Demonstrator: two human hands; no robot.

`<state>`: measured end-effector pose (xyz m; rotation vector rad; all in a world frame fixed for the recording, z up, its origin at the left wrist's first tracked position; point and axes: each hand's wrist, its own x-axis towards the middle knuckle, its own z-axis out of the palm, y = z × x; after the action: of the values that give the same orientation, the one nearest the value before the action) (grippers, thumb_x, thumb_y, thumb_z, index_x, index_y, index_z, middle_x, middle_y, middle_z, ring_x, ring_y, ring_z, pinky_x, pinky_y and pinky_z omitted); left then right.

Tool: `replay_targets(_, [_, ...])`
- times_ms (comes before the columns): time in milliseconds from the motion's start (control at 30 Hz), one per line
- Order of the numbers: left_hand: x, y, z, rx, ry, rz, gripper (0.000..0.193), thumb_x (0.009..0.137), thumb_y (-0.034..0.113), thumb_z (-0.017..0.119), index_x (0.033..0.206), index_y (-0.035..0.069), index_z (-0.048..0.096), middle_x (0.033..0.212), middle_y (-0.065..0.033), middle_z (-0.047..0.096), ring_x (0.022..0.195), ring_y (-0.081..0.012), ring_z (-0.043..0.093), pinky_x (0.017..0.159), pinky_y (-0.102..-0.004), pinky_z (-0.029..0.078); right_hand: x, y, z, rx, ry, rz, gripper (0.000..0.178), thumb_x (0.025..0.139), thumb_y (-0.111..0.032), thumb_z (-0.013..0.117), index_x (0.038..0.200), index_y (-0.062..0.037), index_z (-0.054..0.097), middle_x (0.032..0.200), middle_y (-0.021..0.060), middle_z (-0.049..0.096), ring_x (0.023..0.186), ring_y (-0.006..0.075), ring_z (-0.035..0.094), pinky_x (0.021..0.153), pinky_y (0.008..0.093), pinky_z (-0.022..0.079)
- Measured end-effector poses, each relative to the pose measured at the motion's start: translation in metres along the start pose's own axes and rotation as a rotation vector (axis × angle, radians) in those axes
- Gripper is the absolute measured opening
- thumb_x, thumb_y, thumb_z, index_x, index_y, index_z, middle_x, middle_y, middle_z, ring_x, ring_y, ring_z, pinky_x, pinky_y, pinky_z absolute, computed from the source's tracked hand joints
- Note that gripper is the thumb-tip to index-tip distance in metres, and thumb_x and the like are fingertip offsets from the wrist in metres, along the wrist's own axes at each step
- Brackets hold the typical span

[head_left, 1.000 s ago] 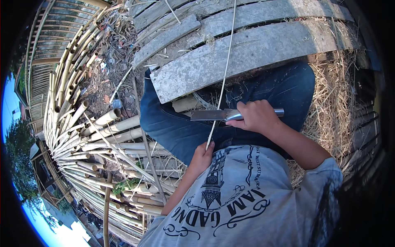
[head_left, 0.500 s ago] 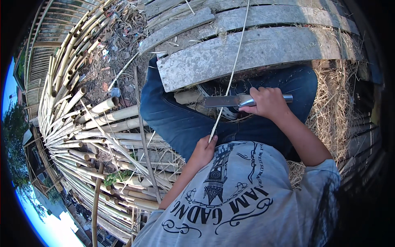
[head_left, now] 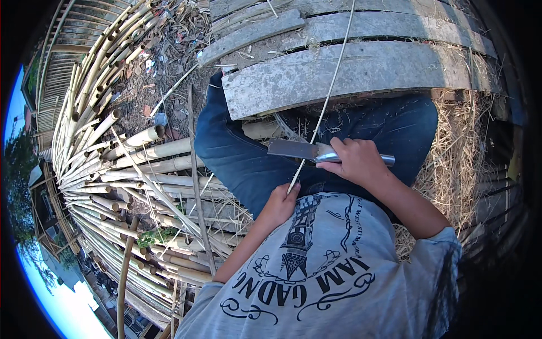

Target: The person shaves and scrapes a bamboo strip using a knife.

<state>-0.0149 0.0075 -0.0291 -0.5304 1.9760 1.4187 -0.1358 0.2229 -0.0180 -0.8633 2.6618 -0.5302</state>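
Observation:
My right hand [head_left: 357, 162] grips the metal handle of a broad-bladed knife [head_left: 294, 150], blade pointing left across my lap. A long thin pale bamboo strip [head_left: 329, 93] runs from my left hand [head_left: 280, 204] up past the blade toward the top of the picture. My left hand pinches the strip's lower end just above my grey printed shirt. The blade lies against the strip where they cross. My legs in blue jeans [head_left: 237, 164] are under both hands.
A weathered grey plank [head_left: 350, 73] lies across my knees, with more planks [head_left: 254, 31] beyond. A heap of cut bamboo poles [head_left: 130, 164] fans out on the left. Dry straw [head_left: 457, 152] covers the ground on the right. A thin stick [head_left: 197, 181] stands beside my left leg.
The strip has been drawn slightly toward me and the view has shifted a little; both hands keep their grips and the knife stays across the lap.

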Motion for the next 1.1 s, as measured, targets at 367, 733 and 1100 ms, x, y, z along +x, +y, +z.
replay_targets(367, [-0.003,-0.005,-0.001,0.101,-0.003,0.012,0.038,0.102,0.026,0.049,0.08,-0.005,0.055,0.061,-0.0181,0.052,0.058,-0.0245,0.048,0.06,-0.041,0.042,0.009,0.123,-0.062,-0.316,0.258,0.526,0.052,0.092,-0.056,0.055,0.092,-0.004,0.06,0.068,0.021,0.066,0.065,0.0409,0.067,0.055,0.0491,0.053])
replay_targets(733, [0.001,0.004,-0.003,0.052,-0.026,-0.084,0.042,0.103,0.029,0.046,0.08,-0.005,0.055,0.061,-0.0111,0.05,0.061,-0.0185,0.045,0.061,-0.0372,0.041,-0.009,-0.006,-0.007,0.278,-0.085,0.073,0.05,0.082,-0.052,0.07,0.086,-0.0039,0.056,0.07,0.0151,0.066,0.068,0.0374,0.067,0.061,0.0454,0.052])
replay_targets(1100, [0.0,-0.008,-0.002,0.038,-0.019,-0.068,0.043,0.104,0.03,0.046,0.075,0.0,0.053,0.061,-0.0013,0.048,0.059,-0.0126,0.042,0.057,-0.0335,0.037,0.002,0.003,0.003,0.012,-0.083,0.073,0.072,0.08,-0.074,0.056,0.073,-0.0027,0.064,0.056,0.0144,0.063,0.054,0.0326,0.067,0.051,0.0422,0.054])
